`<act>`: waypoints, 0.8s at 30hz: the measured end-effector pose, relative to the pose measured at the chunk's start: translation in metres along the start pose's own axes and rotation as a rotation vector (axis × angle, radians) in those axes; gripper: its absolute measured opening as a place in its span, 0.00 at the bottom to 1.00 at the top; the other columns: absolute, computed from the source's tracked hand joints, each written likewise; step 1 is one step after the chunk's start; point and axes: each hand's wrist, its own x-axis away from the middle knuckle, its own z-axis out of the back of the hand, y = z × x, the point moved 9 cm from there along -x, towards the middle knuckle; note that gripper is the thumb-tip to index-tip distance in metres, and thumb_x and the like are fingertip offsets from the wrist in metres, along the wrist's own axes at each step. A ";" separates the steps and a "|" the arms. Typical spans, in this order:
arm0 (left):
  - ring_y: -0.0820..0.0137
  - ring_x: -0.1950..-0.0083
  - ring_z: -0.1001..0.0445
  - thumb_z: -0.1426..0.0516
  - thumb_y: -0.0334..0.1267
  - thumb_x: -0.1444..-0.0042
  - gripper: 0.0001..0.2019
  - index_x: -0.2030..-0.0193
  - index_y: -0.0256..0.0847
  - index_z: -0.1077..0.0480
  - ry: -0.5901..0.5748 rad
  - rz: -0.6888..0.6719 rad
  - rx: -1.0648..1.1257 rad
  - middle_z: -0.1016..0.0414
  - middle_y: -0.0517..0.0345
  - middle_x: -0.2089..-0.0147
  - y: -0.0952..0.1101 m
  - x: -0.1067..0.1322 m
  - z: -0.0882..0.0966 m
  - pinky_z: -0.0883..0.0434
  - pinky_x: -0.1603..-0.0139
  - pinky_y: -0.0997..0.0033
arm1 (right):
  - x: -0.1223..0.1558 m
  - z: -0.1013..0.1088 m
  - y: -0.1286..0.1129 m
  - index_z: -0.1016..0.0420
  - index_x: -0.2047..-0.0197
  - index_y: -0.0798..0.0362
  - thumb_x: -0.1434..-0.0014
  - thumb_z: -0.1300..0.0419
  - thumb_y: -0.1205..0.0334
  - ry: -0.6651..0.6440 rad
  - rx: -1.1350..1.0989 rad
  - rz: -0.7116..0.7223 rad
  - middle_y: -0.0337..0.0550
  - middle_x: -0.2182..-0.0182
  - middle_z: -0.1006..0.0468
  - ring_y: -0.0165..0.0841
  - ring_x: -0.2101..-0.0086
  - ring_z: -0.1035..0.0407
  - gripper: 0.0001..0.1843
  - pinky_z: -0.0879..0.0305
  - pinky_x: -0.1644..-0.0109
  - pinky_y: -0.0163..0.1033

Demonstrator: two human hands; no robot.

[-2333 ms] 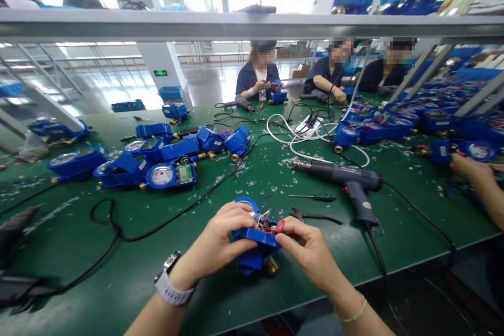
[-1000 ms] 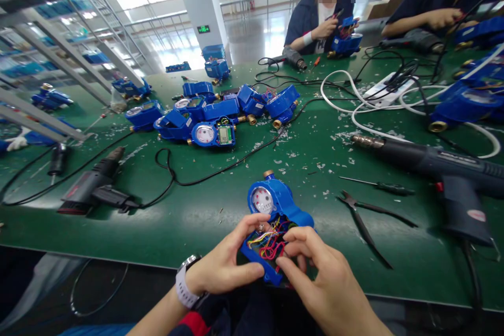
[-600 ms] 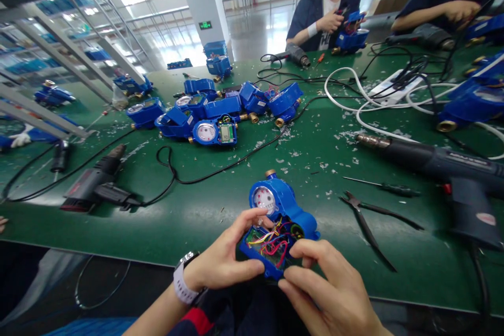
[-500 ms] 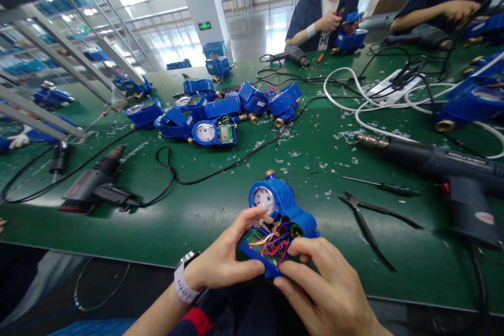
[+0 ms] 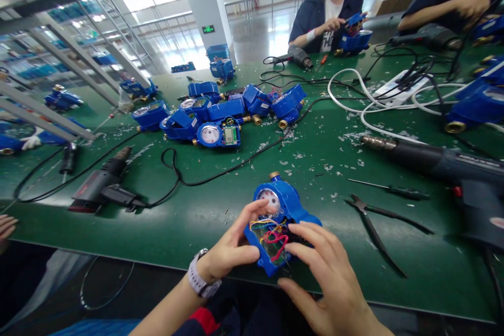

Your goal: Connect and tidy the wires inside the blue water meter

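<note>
A blue water meter (image 5: 293, 197) with a round dial and a brass fitting lies on the bench in front of me. Its blue cover (image 5: 271, 268) is tipped toward me, exposing a circuit board and tangled red, yellow and white wires (image 5: 275, 239). My left hand (image 5: 240, 244) grips this cover, thumb along the near left side and fingers over the far edge by the dial. At the cover's right side, my right hand (image 5: 325, 268) has its fingers and thumb spread apart. Its fingertips are beside the wires; whether they touch is unclear.
Diagonal cutters (image 5: 368, 215), a screwdriver (image 5: 394, 189) and a heat gun (image 5: 429, 160) lie to the right. Another heat gun (image 5: 102, 181) rests left. Several blue meters (image 5: 220, 136) are clustered behind. Cables and plastic scraps cross the green bench (image 5: 197, 226). Co-workers sit opposite; another person's hand (image 5: 6, 228) shows at left.
My right thumb has come away from the cover's near edge and the right hand has opened. The left hand keeps its hold. The view has shifted slightly.
</note>
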 end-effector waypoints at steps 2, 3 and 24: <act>0.50 0.35 0.36 0.36 0.53 0.50 0.38 0.35 0.49 0.43 0.001 0.011 0.030 0.39 0.48 0.35 -0.001 0.000 -0.001 0.37 0.36 0.49 | 0.001 -0.005 0.002 0.33 0.51 0.52 0.38 0.43 0.69 -0.009 0.012 0.000 0.51 0.45 0.34 0.45 0.43 0.45 0.12 0.47 0.41 0.53; 0.51 0.35 0.36 0.37 0.53 0.49 0.37 0.34 0.50 0.44 -0.001 0.004 0.021 0.39 0.48 0.35 0.000 0.000 -0.002 0.37 0.36 0.49 | 0.001 -0.006 0.002 0.32 0.52 0.51 0.38 0.44 0.71 -0.004 0.010 0.005 0.51 0.45 0.34 0.45 0.42 0.45 0.11 0.48 0.40 0.54; 0.57 0.39 0.32 0.38 0.52 0.47 0.40 0.32 0.46 0.52 0.156 0.084 -0.619 0.34 0.48 0.37 0.001 0.032 0.004 0.38 0.37 0.60 | -0.010 -0.011 -0.007 0.32 0.62 0.48 0.39 0.45 0.72 0.005 -0.063 -0.040 0.45 0.50 0.30 0.40 0.42 0.45 0.08 0.62 0.36 0.51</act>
